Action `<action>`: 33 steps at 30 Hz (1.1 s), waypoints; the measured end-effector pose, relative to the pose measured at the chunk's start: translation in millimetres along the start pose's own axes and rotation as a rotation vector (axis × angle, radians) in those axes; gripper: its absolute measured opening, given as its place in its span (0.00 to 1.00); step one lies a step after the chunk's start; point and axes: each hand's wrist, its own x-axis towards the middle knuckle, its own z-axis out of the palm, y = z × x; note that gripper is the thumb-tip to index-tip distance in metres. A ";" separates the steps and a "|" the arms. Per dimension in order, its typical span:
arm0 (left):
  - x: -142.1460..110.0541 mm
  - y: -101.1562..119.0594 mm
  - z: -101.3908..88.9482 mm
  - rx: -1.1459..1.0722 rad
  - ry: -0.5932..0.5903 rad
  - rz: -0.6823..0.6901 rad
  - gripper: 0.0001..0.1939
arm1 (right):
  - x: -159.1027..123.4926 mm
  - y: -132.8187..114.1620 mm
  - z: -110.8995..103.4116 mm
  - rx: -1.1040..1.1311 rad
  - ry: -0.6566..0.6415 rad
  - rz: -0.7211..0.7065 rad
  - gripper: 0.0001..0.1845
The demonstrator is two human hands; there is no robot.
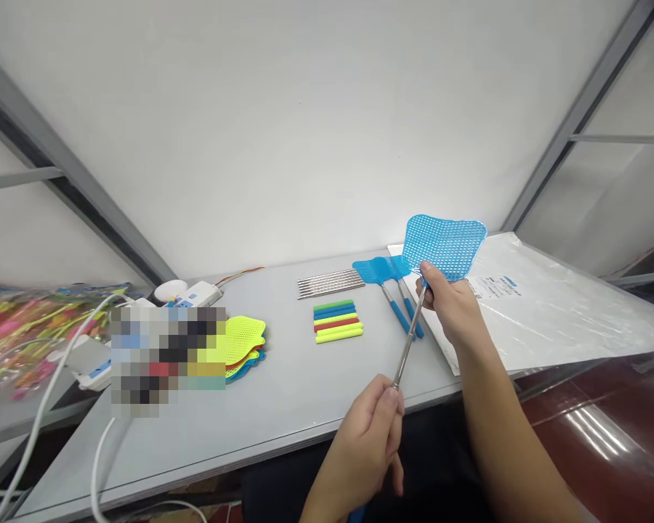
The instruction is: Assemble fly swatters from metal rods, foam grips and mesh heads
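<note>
My right hand point(451, 301) is closed around the neck of a blue fly swatter point(442, 243), its thumb pressed where the mesh head meets the metal rod. Lower down, near the table's front edge, my left hand point(371, 434) wraps the swatter's lower end. A bit of blue shows below that hand, and the rest of that end is hidden. The rod slants between both hands. Behind it lie two blue fly swatters point(382, 270) with blue grips. Loose metal rods point(330, 284) lie in a row, and several coloured handle sleeves point(338, 321) are lined up in front of them.
Left on the grey table point(283, 407) is a stack of mesh swatter heads point(245, 341), yellow on top, beside a blurred patch. Power strips point(199, 296) and white cables stand further left, near bagged colourful items point(27, 327). A plastic-wrapped white package point(534, 312) covers the right side.
</note>
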 end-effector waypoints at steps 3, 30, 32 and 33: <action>-3.2 0.0 -3.4 -0.017 -0.014 0.028 0.15 | -13.0 5.6 3.5 -0.013 -0.128 0.075 0.26; -35.0 17.4 15.4 0.229 0.103 0.056 0.20 | -90.3 -7.6 -0.1 0.060 -0.414 0.077 0.20; -34.9 15.9 17.8 0.254 0.114 0.051 0.20 | -100.9 -7.0 -0.5 0.020 -0.490 0.084 0.18; -34.6 15.7 18.5 0.268 0.116 0.045 0.20 | -103.7 -8.0 -1.4 0.004 -0.522 0.082 0.18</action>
